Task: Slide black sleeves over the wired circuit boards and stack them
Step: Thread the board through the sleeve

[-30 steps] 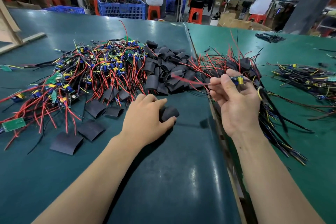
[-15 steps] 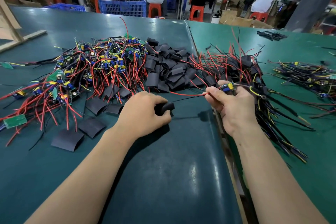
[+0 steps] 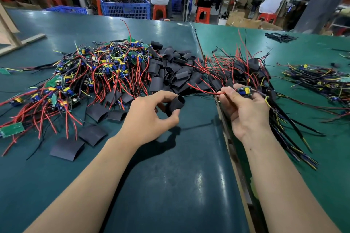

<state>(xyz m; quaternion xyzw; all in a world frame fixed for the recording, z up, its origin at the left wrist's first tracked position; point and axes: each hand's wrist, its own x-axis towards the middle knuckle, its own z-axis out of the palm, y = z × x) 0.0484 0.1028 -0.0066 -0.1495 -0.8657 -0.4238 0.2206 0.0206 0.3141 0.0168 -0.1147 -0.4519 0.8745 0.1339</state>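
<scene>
A black sleeve (image 3: 175, 107) sits just above the middle of the frame, pinched between the curled thumb and fingers of the left hand (image 3: 149, 117), its open mouth turned to the right and lifted off the table (image 3: 170, 185). Just to its right, the right hand (image 3: 244, 108) grips a small circuit board (image 3: 244, 90) between thumb and fingertips, with its red wire (image 3: 204, 90) reaching left toward the sleeve mouth; the wire tip and sleeve are near but apart. Behind the left hand, a heap of loose sleeves (image 3: 174, 70) fills the upper centre, touching a tangle of bare wired boards (image 3: 94, 75) that spreads across the upper left. A few flat sleeves (image 3: 67, 148) lie alone at centre left. A pile of finished pieces (image 3: 265, 85) lies under and beyond the right hand, straddling the seam (image 3: 233, 157) between the two green tabletops. Open green surface runs from the hands down to the lower edge of the frame.
</scene>
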